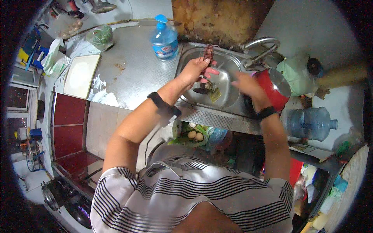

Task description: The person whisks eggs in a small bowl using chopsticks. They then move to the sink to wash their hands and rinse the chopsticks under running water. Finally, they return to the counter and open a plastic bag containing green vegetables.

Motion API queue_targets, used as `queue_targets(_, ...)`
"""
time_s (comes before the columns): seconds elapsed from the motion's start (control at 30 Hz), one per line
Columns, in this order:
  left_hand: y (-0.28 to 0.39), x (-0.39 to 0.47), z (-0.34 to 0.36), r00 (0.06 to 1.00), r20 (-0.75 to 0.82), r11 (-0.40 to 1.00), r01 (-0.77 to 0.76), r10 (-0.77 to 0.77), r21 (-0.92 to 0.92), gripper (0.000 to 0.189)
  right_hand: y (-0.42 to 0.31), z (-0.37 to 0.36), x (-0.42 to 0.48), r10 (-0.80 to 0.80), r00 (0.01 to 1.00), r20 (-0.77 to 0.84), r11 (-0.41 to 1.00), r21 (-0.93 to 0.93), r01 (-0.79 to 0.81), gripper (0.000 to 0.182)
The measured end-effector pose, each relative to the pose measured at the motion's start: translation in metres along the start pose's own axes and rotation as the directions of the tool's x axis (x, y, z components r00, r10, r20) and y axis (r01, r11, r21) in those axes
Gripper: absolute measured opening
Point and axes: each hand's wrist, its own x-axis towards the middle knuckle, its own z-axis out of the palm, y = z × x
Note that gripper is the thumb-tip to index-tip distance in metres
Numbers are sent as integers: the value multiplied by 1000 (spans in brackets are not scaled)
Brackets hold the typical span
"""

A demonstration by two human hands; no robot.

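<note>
My left hand (194,72) is over the stainless steel sink (225,100), its thumb and fingers pinching a reddish-brown item (209,53). Thin strands stick out from the item's far end; it may be a crayfish or shrimp. My right hand (250,86) is blurred, between the right side of the sink and a red pot-like container (266,87), so its grip is unclear. Below my left hand, a dark object (200,91) lies in the basin beside a yellow-green scrap, perhaps a scouring pad (215,95). A curved metal faucet (263,43) stands at the sink's back right.
A blue pump bottle (164,40) stands left of the sink. Farther left are a white cutting board (81,76) and bagged greens (100,37). A large blue water jug (310,123) lies at right. Eggs (195,135) and green vegetables sit below the counter's front edge.
</note>
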Motion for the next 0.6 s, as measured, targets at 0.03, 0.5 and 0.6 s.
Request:
queue_targets(0.03,-1,-3,3,1000,-17,999,-22,21,-35,32,-1,43,6,-343,854,-391,892,149,426,54)
queue_targets(0.5,-32,-153,-139,977,99,708,-206,190,675,71,-147,70,10,501,343,-795,680,606,412,48)
queue_targets(0.6,-41,-188,-188,902,83,390,-264,423,882,66,-160,61,6,550,289,-784,822,569,-20,60)
